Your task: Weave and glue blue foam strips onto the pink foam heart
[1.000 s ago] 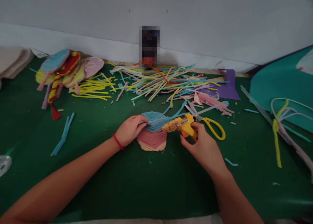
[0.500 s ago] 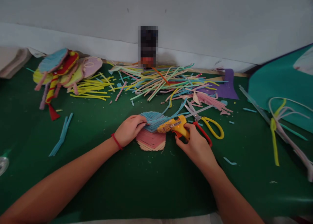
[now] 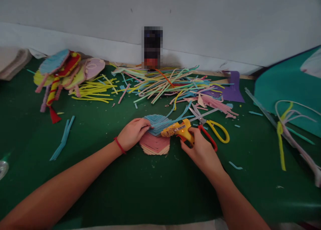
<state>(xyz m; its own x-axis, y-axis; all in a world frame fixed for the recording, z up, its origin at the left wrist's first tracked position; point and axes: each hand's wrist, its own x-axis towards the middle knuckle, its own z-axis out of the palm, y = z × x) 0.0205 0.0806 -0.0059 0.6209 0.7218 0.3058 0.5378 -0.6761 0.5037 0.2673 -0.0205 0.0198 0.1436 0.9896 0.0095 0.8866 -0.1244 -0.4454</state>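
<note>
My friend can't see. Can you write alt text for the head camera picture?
A right hand holds a yellow glue gun pointed at a blue and pink disc on a green table, while the left hand touches the disc's left side. Scissors lie nearby. Farther back are piles of colorful strips and, on the left, fan-shaped crafts.

Light is dim. Glare streaks the green tabletop [image 3: 283, 206] at four o'clock. Pixelation masks a dark object [image 3: 152, 47] at twelve.
</note>
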